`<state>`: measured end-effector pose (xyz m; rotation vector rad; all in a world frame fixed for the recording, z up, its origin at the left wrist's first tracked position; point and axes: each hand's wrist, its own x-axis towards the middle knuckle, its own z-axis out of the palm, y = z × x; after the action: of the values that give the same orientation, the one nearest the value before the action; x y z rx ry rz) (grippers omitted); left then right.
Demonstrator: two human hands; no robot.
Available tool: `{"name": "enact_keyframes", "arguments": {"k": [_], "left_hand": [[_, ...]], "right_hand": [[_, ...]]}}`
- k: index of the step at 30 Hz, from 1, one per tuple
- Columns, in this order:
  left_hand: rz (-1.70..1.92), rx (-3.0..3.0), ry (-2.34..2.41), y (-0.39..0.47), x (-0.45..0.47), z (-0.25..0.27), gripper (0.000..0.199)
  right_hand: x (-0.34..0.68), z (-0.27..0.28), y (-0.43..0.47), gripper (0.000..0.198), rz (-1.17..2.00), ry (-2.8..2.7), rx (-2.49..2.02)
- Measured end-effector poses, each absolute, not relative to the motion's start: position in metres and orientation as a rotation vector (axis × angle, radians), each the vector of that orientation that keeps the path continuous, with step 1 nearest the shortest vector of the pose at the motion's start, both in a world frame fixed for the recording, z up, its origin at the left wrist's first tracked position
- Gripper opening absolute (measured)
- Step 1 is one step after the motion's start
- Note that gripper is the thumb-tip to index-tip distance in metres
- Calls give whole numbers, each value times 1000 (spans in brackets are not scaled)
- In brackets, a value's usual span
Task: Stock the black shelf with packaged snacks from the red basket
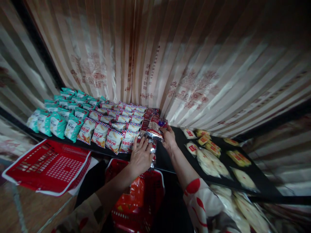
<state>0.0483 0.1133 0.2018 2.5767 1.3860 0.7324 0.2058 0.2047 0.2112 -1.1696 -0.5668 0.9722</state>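
Note:
My right hand (169,138) pinches the right edge of a dark red and silver snack packet (155,127) with a purple patch. That packet lies tilted over other dark red packets (152,112) at the end of the rows. My left hand (142,156) rests with fingers stretched out over more silver-edged packets (153,149) at the shelf's front edge, partly covering them. Just left of it stand white snack bags (114,139) with red lettering and striped edges, in several rows. Farther left are rows of teal and white bags (58,124).
A red basket (145,207) with an orange package (132,194) sits below my hands. Another red basket (48,165) with a white rim is at left. Flat pale packs (211,161) and yellow packs (239,158) lie on the black shelf (167,158). A curtain (155,48) hangs behind.

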Motion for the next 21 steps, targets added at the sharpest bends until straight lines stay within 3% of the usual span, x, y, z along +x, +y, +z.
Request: {"name": "enact_keyframes", "arguments": {"k": [13,21], "left_hand": [[667,2620,1383,97,48,199,48],[691,2637,1369,97,45,199,51]], "right_hand": [[196,209,206,42,994,-649,-1287],[199,199,223,43,621,-1026,-1617]]}}
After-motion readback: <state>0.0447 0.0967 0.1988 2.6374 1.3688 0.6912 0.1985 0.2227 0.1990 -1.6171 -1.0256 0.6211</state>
